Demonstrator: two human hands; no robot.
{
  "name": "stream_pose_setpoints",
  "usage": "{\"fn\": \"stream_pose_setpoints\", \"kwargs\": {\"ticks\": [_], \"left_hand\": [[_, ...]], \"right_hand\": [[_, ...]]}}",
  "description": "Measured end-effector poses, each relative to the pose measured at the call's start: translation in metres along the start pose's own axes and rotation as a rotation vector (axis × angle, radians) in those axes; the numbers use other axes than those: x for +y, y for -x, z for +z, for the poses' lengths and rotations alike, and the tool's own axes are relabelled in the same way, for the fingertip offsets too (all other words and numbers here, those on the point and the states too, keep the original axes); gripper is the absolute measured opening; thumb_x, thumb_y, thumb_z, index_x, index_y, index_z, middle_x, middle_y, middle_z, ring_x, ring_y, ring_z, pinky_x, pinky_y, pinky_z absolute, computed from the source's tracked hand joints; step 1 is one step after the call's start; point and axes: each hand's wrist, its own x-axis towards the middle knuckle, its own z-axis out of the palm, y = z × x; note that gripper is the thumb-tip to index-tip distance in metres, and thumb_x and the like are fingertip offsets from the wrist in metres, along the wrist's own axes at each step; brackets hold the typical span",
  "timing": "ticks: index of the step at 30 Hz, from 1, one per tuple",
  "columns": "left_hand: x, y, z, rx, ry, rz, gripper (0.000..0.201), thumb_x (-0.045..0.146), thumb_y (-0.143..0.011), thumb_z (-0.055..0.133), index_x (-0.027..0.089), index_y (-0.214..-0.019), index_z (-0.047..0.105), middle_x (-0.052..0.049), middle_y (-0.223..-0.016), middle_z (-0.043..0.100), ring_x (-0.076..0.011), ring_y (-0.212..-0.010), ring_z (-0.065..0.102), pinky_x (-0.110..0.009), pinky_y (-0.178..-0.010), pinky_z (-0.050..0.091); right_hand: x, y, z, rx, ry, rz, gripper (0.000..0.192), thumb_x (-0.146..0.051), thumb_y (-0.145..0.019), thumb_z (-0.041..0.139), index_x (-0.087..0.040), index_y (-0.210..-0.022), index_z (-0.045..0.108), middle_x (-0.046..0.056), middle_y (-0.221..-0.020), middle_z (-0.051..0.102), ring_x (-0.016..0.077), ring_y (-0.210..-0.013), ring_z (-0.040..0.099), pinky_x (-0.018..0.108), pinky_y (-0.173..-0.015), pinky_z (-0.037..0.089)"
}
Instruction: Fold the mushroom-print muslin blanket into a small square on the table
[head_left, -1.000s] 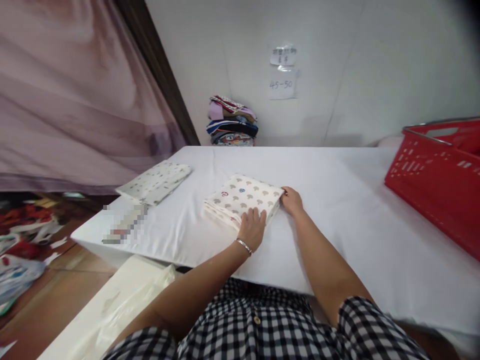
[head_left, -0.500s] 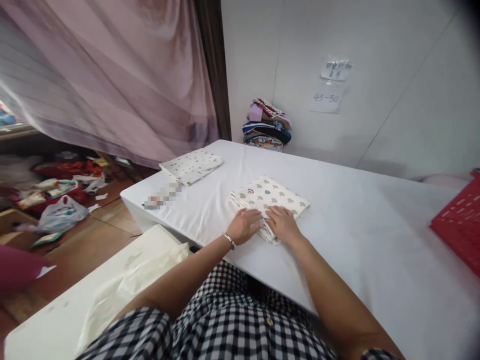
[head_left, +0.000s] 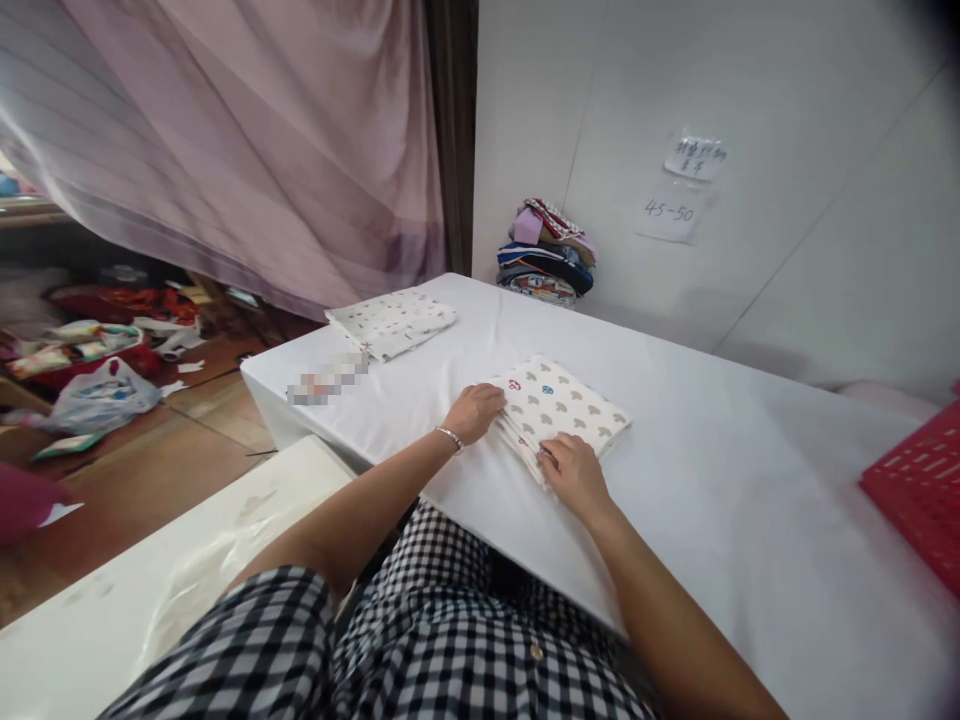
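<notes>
Readable only on the lower paper note (head_left: 670, 210), taped to the white wall (head_left: 825, 150): handwritten "45-50". Above it, a smaller paper note (head_left: 696, 158) with handwritten characters, too small and blurred to read. On the folded printed cloth (head_left: 562, 410), small red and blue marks, not legible.

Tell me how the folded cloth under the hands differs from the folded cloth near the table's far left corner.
The near folded cloth bears larger tan shapes with a few red and blue ones; the far folded cloth has small, sparse marks. The left hand and right hand touch the near one; the far one lies untouched. Both are pale, folded flat on the white table.
</notes>
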Motion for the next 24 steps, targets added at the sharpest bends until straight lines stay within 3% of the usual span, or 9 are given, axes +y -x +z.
{"fn": "stream_pose_setpoints", "kwargs": {"ticks": [4, 7, 13, 19, 24], "left_hand": [[-0.002, -0.011, 0.000, -0.056, -0.014, 0.040, 0.024, 0.013, -0.086, 0.045, 0.020, -0.096, 0.066, -0.006, -0.107, 0.067, -0.0197, -0.104, 0.056, -0.039, -0.091, 0.038], [-0.004, -0.013, -0.004, -0.029, 0.002, 0.042, 0.027, 0.014, -0.087, 0.041, 0.020, -0.095, 0.066, -0.005, -0.101, 0.068, -0.0180, -0.099, 0.057, -0.038, -0.091, 0.036], [-0.008, -0.003, 0.001, -0.051, 0.075, 0.058, 0.026, 0.012, -0.084, 0.044, 0.020, -0.092, 0.067, -0.006, -0.102, 0.068, -0.0180, -0.098, 0.058, -0.038, -0.092, 0.036], [-0.015, -0.001, 0.005, -0.044, 0.177, 0.067, 0.038, 0.007, -0.072, 0.047, 0.020, -0.104, 0.066, -0.005, -0.109, 0.066, -0.0191, -0.104, 0.057, -0.037, -0.093, 0.038], [-0.017, -0.007, 0.000, -0.088, 0.175, 0.126, 0.027, 0.017, -0.083, 0.047, 0.021, -0.099, 0.067, -0.005, -0.107, 0.067, -0.0186, -0.102, 0.058, -0.038, -0.092, 0.038]], "right_hand": [[0.006, 0.000, 0.000, 0.012, -0.047, 0.021, 0.025, -0.024, -0.091, 0.041, -0.021, -0.083, 0.065, 0.004, -0.081, 0.060, 0.0169, -0.081, 0.053, 0.027, -0.073, 0.038], [0.007, 0.002, -0.001, 0.046, -0.085, 0.056, 0.025, -0.023, -0.091, 0.040, -0.022, -0.085, 0.064, 0.003, -0.084, 0.061, 0.0165, -0.082, 0.054, 0.027, -0.072, 0.039], [0.001, 0.005, -0.001, -0.022, -0.011, 0.027, 0.025, -0.024, -0.092, 0.039, -0.022, -0.081, 0.062, 0.003, -0.081, 0.059, 0.0167, -0.080, 0.054, 0.027, -0.068, 0.038], [-0.003, 0.007, -0.001, 0.054, -0.085, 0.071, 0.024, -0.023, -0.093, 0.038, -0.022, -0.084, 0.059, 0.002, -0.083, 0.059, 0.0152, -0.080, 0.054, 0.026, -0.070, 0.039], [-0.009, 0.008, 0.000, -0.013, -0.002, 0.091, 0.021, -0.028, -0.092, 0.041, -0.022, -0.085, 0.060, 0.002, -0.085, 0.060, 0.0166, -0.084, 0.055, 0.026, -0.069, 0.039]]}}
